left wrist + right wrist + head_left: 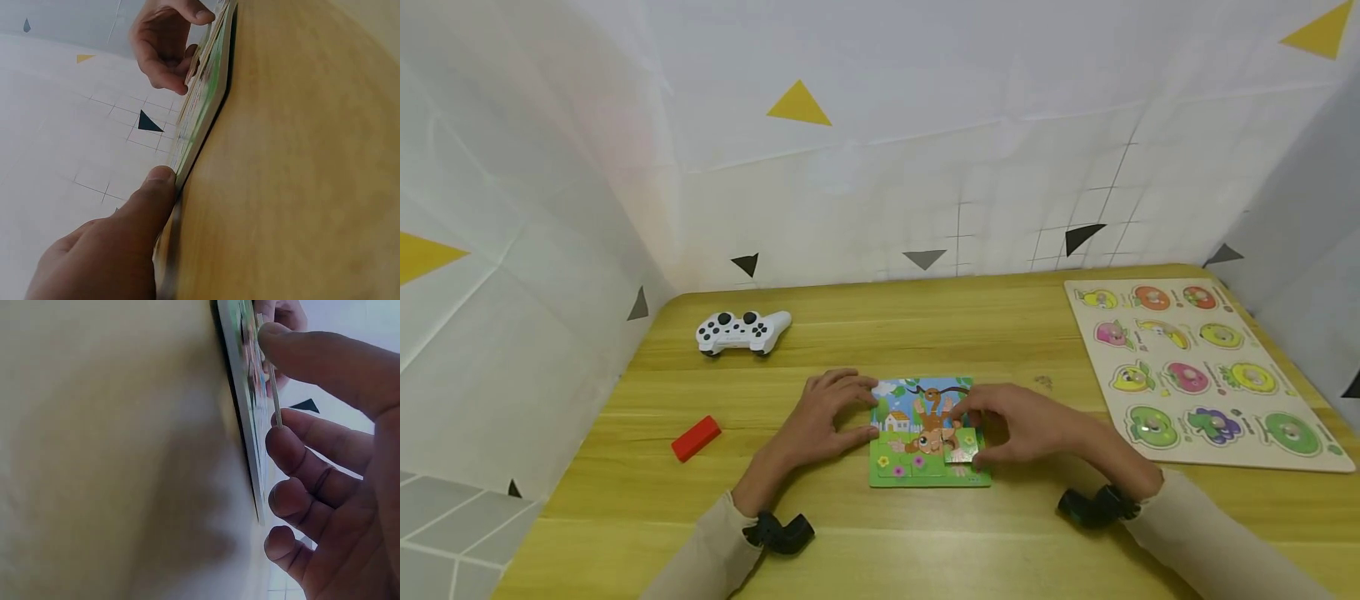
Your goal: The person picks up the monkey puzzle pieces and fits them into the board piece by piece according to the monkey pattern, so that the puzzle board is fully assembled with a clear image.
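A square jigsaw puzzle board (891, 481) with a monkey, a house and flowers lies on the table. My right hand (1018, 421) pinches a square puzzle piece (961, 447), green with a yellow flower, over the board's lower right part. In the right wrist view the thin piece (276, 400) stands off the board, between the thumb and a fingertip. At the board's left edge rests my left hand (823, 417), its fingers gently bent. The left thumb (153, 194) lies straight against that edge in the left wrist view.
A white game controller (741, 332) lies at the back left of the wooden table (880, 542). Nearer, on the left, is a red block (696, 438). A large fruit peg puzzle (1206, 375) covers the right side. Patterned white sheeting (880, 208) surrounds the table's back and sides.
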